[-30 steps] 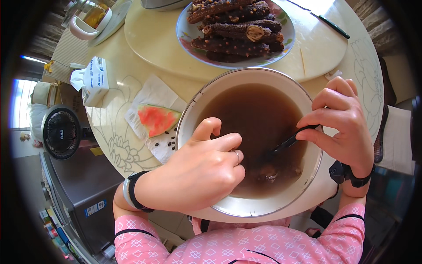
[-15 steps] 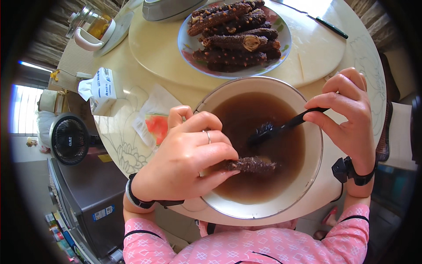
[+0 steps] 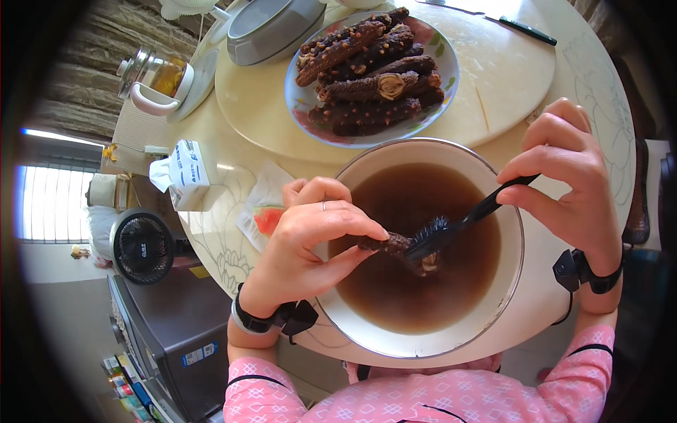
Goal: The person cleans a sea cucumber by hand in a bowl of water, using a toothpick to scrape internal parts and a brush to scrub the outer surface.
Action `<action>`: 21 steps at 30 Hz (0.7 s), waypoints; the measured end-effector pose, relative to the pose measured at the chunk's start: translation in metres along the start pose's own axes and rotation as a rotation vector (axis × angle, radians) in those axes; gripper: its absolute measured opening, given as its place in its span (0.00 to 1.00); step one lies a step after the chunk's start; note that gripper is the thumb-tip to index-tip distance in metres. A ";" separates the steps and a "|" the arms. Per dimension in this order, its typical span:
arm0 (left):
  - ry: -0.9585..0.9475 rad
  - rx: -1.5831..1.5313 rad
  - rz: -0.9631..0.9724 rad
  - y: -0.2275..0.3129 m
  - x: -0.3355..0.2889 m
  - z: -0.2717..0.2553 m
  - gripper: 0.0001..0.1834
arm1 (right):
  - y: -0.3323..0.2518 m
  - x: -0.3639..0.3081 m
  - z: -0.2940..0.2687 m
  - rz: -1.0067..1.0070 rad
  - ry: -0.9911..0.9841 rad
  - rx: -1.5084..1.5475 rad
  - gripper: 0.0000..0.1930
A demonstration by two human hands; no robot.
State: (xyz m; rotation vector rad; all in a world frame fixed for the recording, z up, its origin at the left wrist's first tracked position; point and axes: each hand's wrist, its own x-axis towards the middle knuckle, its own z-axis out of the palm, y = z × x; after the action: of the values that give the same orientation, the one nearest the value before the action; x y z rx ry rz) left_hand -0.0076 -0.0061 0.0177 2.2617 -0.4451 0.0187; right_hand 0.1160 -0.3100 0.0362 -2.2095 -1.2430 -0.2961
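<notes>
My left hand (image 3: 310,240) pinches the near end of a dark brown, knobbly sea cucumber (image 3: 386,244) over a white basin (image 3: 511,282) of murky brown water (image 3: 395,303). The sea cucumber's other end dips low, with a pale opening showing at the tip. My right hand (image 3: 560,176) is closed on the handle of a black brush (image 3: 486,206). The brush's bristle end lies against the sea cucumber, bristles facing up and away. Beyond the basin, a flowered plate (image 3: 446,60) bears several more sea cucumbers (image 3: 367,77).
The plate rests on a round turntable (image 3: 515,92) with a toothpick (image 3: 482,107) and a black-handled knife (image 3: 527,30). To the left are a tissue pack (image 3: 187,176), a watermelon piece (image 3: 268,218) on white paper, a glass teapot (image 3: 163,81) and a grey container (image 3: 271,28). A black fan (image 3: 143,247) stands beyond the table.
The brush has come down and left onto the sea cucumber, having been apart from it above the water. The sea cucumber's free end now tilts downward. The whole view has shifted slightly.
</notes>
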 end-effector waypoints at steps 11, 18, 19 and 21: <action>0.027 0.141 -0.048 0.007 0.002 0.005 0.16 | 0.000 -0.003 0.001 0.010 -0.041 -0.067 0.14; 0.050 0.157 -0.030 0.006 0.000 0.005 0.16 | -0.007 0.000 0.010 0.011 0.034 0.008 0.14; 0.050 0.166 -0.021 0.006 0.001 0.005 0.16 | -0.007 0.000 0.010 0.009 0.028 -0.003 0.14; 0.052 0.178 -0.014 0.006 0.001 0.006 0.16 | -0.005 -0.001 0.011 0.005 0.024 -0.010 0.14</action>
State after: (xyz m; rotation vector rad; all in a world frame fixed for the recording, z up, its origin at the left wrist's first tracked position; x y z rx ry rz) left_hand -0.0095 -0.0140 0.0181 2.4327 -0.4144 0.1135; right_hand 0.1106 -0.3025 0.0291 -2.2108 -1.2262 -0.3265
